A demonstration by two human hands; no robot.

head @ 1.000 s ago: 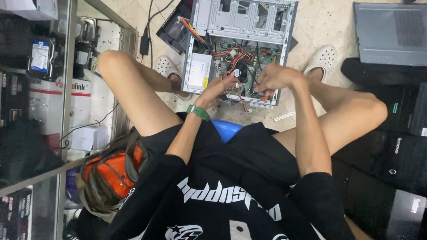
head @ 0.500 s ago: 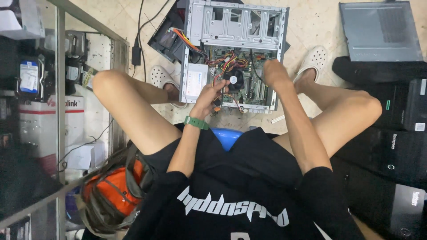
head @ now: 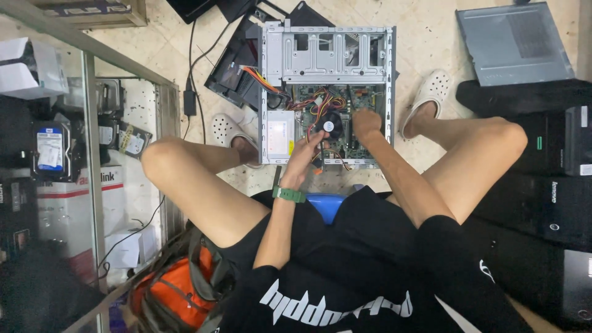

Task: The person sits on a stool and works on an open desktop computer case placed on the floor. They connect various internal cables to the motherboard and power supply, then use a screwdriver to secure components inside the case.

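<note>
An open grey metal desktop computer case (head: pixel 327 61) lies flat on the pale tiled floor (head: pixel 419 37) between the seated person's feet, its side panel off and its interior exposed. Inside it, at the near end, sit a green circuit board (head: pixel 364 102), a round black cooling fan (head: pixel 331 125) with a pale centre label, a silver box-shaped power supply (head: pixel 277 132) on the left, and a bundle of red, yellow and orange wires (head: pixel 311 102) running from the supply across the board. The far half of the case is a bare metal drive cage with punched openings. The left hand (head: pixel 306 150), a green band on its wrist, reaches in beside the fan with fingers curled together; what they pinch cannot be told. The right hand (head: pixel 366 122) is closed in a loose fist, pressed down on the board just right of the fan.
</note>
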